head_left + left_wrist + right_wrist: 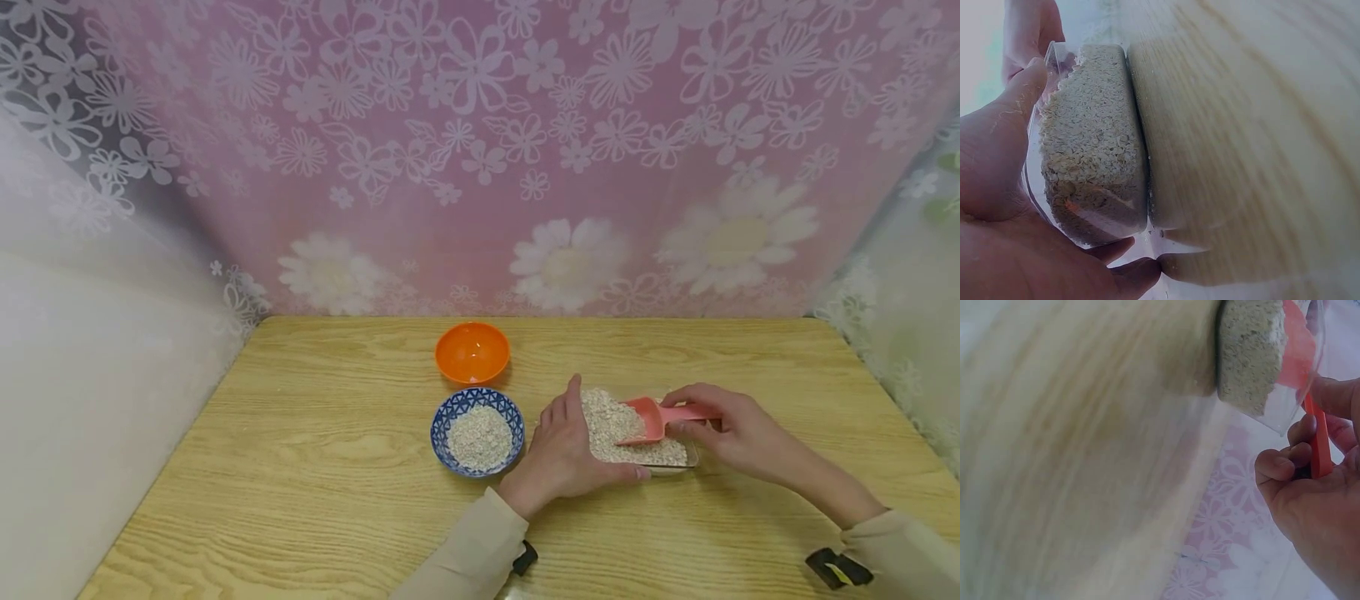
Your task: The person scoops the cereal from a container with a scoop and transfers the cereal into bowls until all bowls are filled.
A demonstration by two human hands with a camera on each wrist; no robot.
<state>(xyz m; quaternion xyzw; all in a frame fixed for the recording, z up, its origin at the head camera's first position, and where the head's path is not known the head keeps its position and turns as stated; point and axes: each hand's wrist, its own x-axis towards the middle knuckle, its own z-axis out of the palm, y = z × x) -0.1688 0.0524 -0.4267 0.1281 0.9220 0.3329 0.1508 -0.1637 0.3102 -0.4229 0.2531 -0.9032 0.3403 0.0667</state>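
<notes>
In the head view, a clear plastic container [694,457] full of oat flakes [602,421] stands on the right half of the table. My left hand [561,446] holds its left end, thumb along the near side and fingers around the far one. A pink scoop [651,419] dips its blade into the oats, its handle gripped by my right hand [738,433]. The right wrist view shows the fingers curled round the scoop handle [1319,440] beside the container's corner. Left of my left hand is a blue-and-white patterned bowl [441,425] with oats in it.
Behind the patterned bowl stands an empty orange bowl [472,353], close to its rim. The wood-grain table [315,467] ends at a pink flowered curtain [420,208] at the back. Pale sheets hang at the left and right sides.
</notes>
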